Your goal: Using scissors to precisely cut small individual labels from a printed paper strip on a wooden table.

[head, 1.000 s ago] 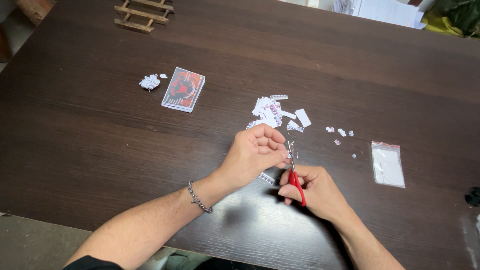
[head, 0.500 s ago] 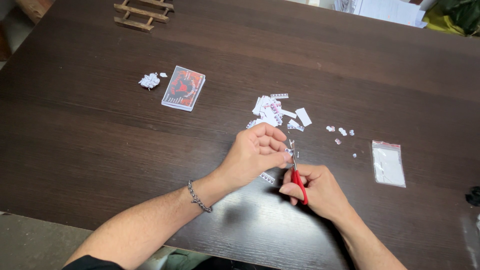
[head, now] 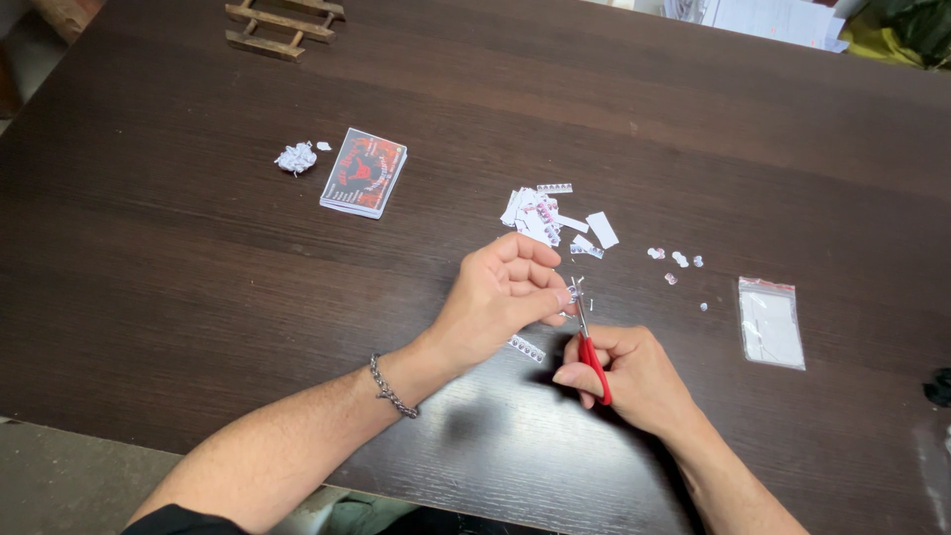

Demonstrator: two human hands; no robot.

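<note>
Fingers: left hand [head: 500,297] pinches paper scrap [head: 572,294] | right hand [head: 634,376] grips red scissors [head: 590,349] | dark table [head: 198,277]

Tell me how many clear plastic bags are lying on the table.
1. The clear plastic bag lies flat on the dark table, off to the right of the right hand holding red-handled scissors.

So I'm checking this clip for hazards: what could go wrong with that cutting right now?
The left hand pinches a tiny paper piece right at the blades of the red-handled scissors held by the right hand, so a fingertip might get nicked. The cut bits lie loose on the dark table and could scatter or get lost.
</note>
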